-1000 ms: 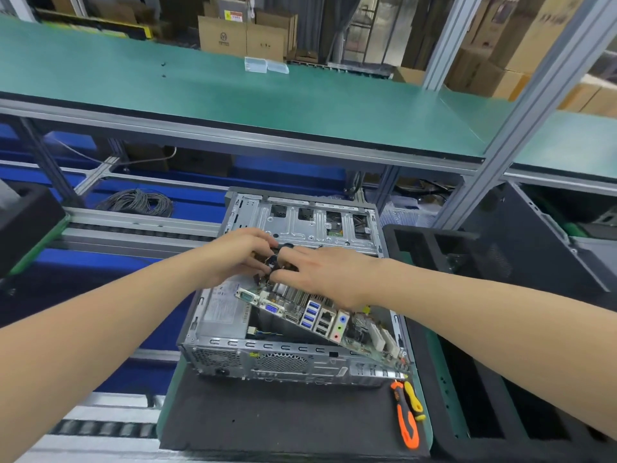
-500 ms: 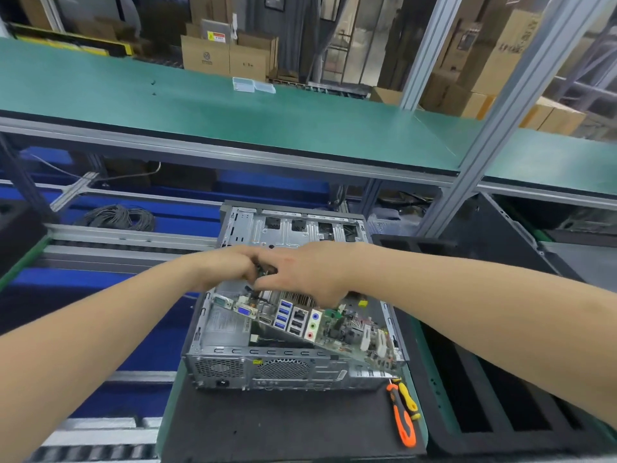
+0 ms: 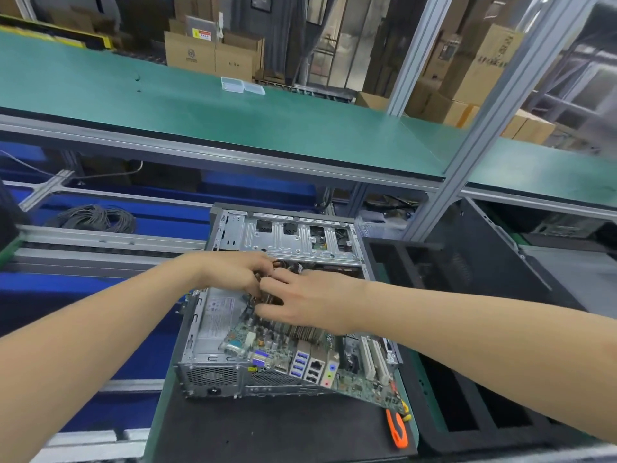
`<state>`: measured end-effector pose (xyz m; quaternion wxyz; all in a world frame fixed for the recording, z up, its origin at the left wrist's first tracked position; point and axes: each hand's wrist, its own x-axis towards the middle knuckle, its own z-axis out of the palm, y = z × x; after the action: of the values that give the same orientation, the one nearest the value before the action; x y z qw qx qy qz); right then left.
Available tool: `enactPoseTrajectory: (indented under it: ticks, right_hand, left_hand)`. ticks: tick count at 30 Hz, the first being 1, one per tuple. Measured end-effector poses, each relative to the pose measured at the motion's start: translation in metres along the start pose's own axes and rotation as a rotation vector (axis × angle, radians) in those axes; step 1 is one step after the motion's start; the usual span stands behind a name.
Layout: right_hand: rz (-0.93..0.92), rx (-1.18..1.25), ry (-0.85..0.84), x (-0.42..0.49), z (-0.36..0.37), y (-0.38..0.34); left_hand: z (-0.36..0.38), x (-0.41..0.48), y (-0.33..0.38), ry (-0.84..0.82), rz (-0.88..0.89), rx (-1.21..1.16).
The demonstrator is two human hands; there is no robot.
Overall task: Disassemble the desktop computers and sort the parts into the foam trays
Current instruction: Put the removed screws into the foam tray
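Note:
An open grey desktop case (image 3: 287, 235) lies on a black mat in front of me. Its green motherboard (image 3: 354, 379) is tilted up out of the case, port side toward me. My left hand (image 3: 233, 272) and my right hand (image 3: 310, 299) meet over the board's far end, fingers curled around a dark cooler or cable bundle (image 3: 267, 295) there. What exactly each hand pinches is hidden by the fingers. A black foam tray (image 3: 444, 412) with long slots sits to the right of the case.
An orange-handled tool (image 3: 399, 429) lies on the black mat (image 3: 267, 429) by the case's near right corner. A green shelf (image 3: 233, 108) overhangs the bench. A coil of grey cable (image 3: 93, 217) sits back left. A black case panel (image 3: 484, 262) leans at right.
The motherboard has tilted further out of the case, its right edge now over the case rim. Both hands stayed together at its far end while my view lifted slightly.

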<state>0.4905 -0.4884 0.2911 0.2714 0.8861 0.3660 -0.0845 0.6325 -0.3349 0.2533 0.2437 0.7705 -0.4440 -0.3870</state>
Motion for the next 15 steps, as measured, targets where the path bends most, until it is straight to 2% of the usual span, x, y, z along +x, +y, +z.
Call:
enactPoseTrajectory:
  ticks: [4,6,9,11,13,15]
  right_hand:
    - [0.021,0.08,0.072,-0.007,0.01,-0.002]
    - [0.033,0.227,0.091,-0.016,0.016,-0.004]
    - [0.124,0.792,0.219,-0.03,0.025,-0.002]
    - [0.367,1.115,0.341,-0.037,0.033,0.006]
    - [0.575,1.215,0.272,-0.039,0.04,0.015]
    - [0.607,1.216,0.108,-0.035,0.044,0.019]
  left_hand:
    - [0.0,0.003,0.001,0.007,0.042,0.189]
    - [0.0,0.004,-0.002,0.025,0.068,0.212]
    - [0.003,0.004,-0.007,0.042,0.06,0.183]
    - [0.004,0.005,-0.009,0.062,0.038,0.154]
    - [0.004,0.007,-0.009,0.065,0.032,0.147]
    - [0.003,0.007,-0.009,0.054,0.023,0.152]
